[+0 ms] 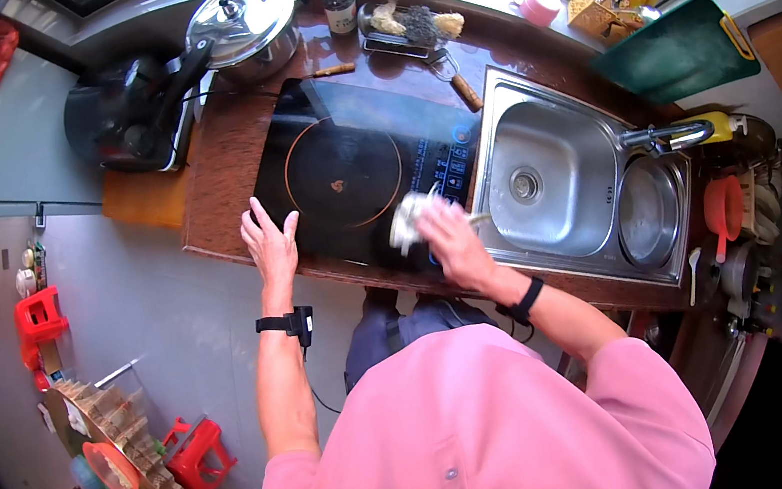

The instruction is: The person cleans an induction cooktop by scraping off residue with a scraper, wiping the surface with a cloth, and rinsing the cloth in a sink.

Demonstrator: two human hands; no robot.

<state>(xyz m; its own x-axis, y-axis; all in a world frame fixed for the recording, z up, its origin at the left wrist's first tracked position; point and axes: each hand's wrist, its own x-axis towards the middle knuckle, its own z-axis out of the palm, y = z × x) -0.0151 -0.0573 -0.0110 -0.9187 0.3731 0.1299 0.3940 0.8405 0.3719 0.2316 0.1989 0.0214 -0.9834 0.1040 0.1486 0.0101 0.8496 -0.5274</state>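
A black glass induction cooktop [339,153] with an orange ring lies on the brown countertop in front of me. My left hand [272,243] rests at its near left edge, fingers apart and holding nothing. In my right hand [452,239] is a pale, crumpled cloth [409,220], blurred and pressed over the near right part of the cooktop, by the control panel [451,167]. My palm hides part of the cloth. Right of the cooktop is a stainless steel sink [555,174] with a chrome faucet [670,134].
Behind the cooktop stand a steel pressure cooker [254,37], a dark bottle [339,2] and a rack of scrubbers [415,24]. A wooden-handled peeler [462,86] lies near the sink. A green cutting board [685,52] leans at the back right. Red stools [199,459] stand on the floor.
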